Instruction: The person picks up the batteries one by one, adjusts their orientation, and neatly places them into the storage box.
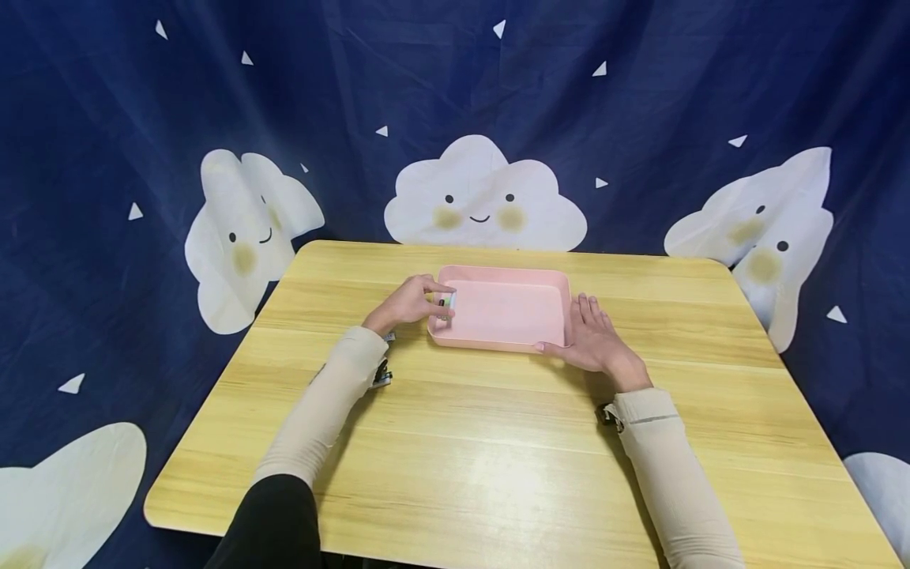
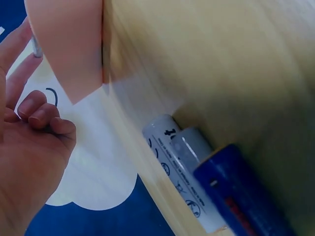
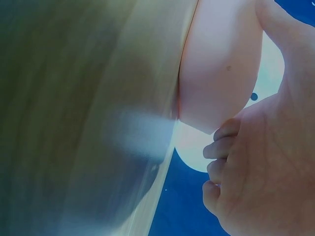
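A shallow pink tray lies on the wooden table. Over its left end, my left hand pinches a small white battery between thumb and fingertips, mostly covered by the fingers. In the left wrist view the other fingers curl loosely beside the tray's outer wall. My right hand rests against the tray's right side, fingers straight and thumb along the front rim. White batteries and a blue battery lie on the table by my left wrist, largely hidden by the forearm in the head view.
The wooden table reaches back to a dark blue curtain printed with smiling clouds. Both forearms cross the table from the front. A dark wrist device sits at the right cuff.
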The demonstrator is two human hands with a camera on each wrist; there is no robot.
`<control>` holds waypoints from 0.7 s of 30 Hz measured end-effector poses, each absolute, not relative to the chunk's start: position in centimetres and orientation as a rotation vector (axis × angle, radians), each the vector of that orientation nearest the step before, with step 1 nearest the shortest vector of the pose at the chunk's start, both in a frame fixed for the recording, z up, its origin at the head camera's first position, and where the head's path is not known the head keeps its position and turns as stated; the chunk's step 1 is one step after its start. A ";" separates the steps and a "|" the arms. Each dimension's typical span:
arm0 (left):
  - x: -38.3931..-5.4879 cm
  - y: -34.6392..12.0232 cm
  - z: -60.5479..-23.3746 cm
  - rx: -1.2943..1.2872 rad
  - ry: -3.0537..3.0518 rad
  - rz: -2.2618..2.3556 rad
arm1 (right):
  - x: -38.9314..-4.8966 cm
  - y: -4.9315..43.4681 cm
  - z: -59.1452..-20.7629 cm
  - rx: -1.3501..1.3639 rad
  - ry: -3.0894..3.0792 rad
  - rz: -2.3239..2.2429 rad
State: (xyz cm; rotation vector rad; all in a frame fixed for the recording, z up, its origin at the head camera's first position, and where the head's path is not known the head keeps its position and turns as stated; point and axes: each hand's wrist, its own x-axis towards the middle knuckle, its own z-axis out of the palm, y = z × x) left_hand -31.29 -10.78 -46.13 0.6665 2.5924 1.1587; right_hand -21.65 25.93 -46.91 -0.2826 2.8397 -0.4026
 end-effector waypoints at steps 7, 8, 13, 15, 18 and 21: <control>-31.1 -10.1 -46.1 0.647 2.624 1.046 | -21.6 25.9 -46.9 -0.286 2.849 -0.403; -31.1 -10.0 -46.0 0.647 2.633 1.032 | -21.6 26.0 -46.9 -0.286 2.848 -0.407; -31.3 -9.8 -46.2 0.665 2.692 0.940 | -21.5 26.0 -46.9 -0.291 2.846 -0.418; -31.5 -9.8 -46.4 0.677 2.711 0.904 | -21.5 26.0 -46.9 -0.293 2.848 -0.414; -31.6 -9.8 -46.6 0.685 2.730 0.859 | -21.5 25.9 -46.8 -0.292 2.849 -0.410; -31.7 -9.7 -46.6 0.675 2.736 0.835 | -21.6 25.9 -46.8 -0.289 2.847 -0.417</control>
